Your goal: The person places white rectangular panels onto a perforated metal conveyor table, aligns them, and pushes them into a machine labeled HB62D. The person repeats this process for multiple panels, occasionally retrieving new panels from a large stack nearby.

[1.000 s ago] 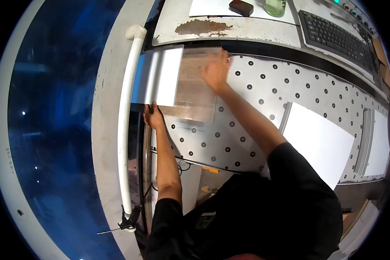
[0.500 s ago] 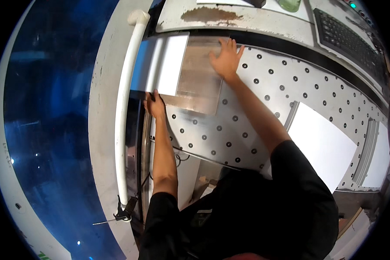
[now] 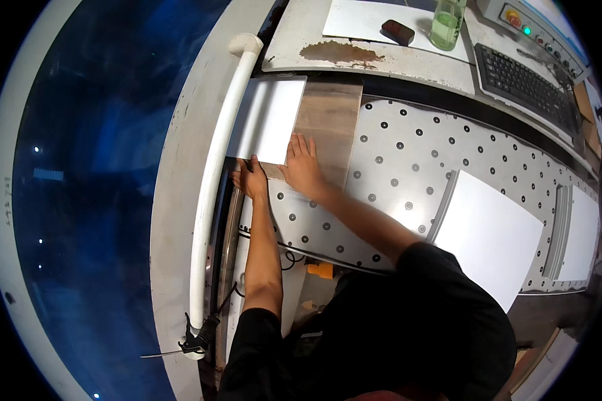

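Observation:
A white sheet lies over the left part of a brown wood-grained board, at the left end of a metal table dotted with dark round studs. My left hand is at the near edge of the sheet and board, thumb and fingertips apart against the edge. Beside the sheet's right edge, my right hand rests flat on the board with its fingers stretched out. The sheet's left side runs under a white tube-like bar, which hides its end.
A blue glossy panel spans the left. More white sheets lie on the table beside grey strips. Beyond it are a keyboard, a control box, a glass of green liquid and a dark small object.
My right hand has come from the board's far right corner nearer and left, beside the sheet's edge. My left hand stays at the near edge. The whole view has shifted slightly.

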`<state>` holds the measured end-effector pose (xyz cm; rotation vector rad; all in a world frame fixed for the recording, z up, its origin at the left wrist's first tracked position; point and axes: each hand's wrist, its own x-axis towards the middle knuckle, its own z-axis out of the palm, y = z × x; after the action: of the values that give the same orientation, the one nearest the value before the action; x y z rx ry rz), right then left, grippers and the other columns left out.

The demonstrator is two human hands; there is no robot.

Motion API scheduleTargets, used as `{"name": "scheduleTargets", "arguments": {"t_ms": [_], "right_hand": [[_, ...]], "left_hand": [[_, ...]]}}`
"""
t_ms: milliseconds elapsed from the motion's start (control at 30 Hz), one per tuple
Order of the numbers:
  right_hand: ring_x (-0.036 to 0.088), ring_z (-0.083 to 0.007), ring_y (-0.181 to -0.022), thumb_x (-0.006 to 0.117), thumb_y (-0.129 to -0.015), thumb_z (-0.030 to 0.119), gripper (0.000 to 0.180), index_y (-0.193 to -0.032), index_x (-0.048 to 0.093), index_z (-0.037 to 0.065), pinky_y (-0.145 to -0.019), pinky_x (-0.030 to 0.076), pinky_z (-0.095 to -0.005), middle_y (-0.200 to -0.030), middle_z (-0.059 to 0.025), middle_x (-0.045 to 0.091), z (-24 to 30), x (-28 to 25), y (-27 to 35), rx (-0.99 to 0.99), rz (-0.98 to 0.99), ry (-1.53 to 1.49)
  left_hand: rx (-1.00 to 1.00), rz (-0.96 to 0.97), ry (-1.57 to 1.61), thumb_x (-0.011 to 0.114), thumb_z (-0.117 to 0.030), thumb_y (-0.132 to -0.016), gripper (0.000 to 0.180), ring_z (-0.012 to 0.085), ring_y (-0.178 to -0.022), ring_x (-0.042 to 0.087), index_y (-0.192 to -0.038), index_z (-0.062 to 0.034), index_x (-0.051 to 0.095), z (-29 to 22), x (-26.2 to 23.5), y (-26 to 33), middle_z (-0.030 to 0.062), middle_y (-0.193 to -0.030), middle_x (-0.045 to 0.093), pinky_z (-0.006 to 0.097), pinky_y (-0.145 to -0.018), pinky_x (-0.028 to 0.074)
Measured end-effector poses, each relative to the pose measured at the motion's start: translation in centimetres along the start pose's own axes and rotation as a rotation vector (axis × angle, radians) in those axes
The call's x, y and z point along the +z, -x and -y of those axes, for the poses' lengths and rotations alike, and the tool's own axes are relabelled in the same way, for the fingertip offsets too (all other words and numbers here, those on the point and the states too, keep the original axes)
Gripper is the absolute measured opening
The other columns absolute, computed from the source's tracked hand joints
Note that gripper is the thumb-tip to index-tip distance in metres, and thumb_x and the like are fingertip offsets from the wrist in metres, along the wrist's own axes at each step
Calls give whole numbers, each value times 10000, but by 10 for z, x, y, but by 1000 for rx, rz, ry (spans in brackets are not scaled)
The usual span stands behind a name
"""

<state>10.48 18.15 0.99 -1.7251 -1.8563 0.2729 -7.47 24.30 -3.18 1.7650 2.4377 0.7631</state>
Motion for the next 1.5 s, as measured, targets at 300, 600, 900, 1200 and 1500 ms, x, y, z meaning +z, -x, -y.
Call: {"name": "scheduleTargets", "arguments": {"t_ms": [300, 600, 900, 1200, 1500], "right_hand": [[285, -410, -1478, 642, -923, 375, 767, -1407, 428, -180, -1223, 126, -571, -1527, -319, 380, -1, 0, -5, 16, -17, 6], [271, -425, -1475, 609, -944, 369, 768, -1427, 391, -187, -1216, 131, -583, -1539, -321, 355, 4, -10, -1, 0, 54, -4], [543, -393, -1230, 646, -898, 315, 507, -1264, 619, -36, -1080, 382, -506, -1315, -265, 592, -18, -32, -15, -31, 66, -76], [407, -491, -1334, 736, -818, 281, 619, -1392, 547, 146, -1069, 347, -593, -1478, -265, 420, -196, -256, -151, 93, -805, 249], [627, -409, -984, 731, -836, 275, 566, -1347, 561, 99, -852, 517, -496, -1067, -233, 641, -165, -262, -79, -21, -214, -20]], "left_hand": [[-30, 86, 21, 431, -625, -995, 746, 501, -1418, 304, -1540, -116, 417, -13, -8, 2, 376, -1419, 418, 538, -1199, 181], [-50, 54, -29, 423, -654, -988, 756, 484, -1368, 383, -1538, -135, 434, -2, -3, 0, 358, -1426, 432, 536, -1171, 230], [58, 22, 7, 503, -598, -974, 661, 450, -1182, 515, -1457, -147, 531, 8, 6, -11, 298, -1176, 568, 524, -1071, 352], [23, -38, 19, 531, -592, -965, 686, 457, -1252, 481, -1459, -117, 536, 10, 11, -5, 280, -1277, 549, 537, -1134, 294], [-18, -51, -10, 542, -612, -955, 697, 402, -1306, 461, -1441, -111, 553, 24, 11, -14, 194, -1408, 551, 516, -1133, 289]]}}
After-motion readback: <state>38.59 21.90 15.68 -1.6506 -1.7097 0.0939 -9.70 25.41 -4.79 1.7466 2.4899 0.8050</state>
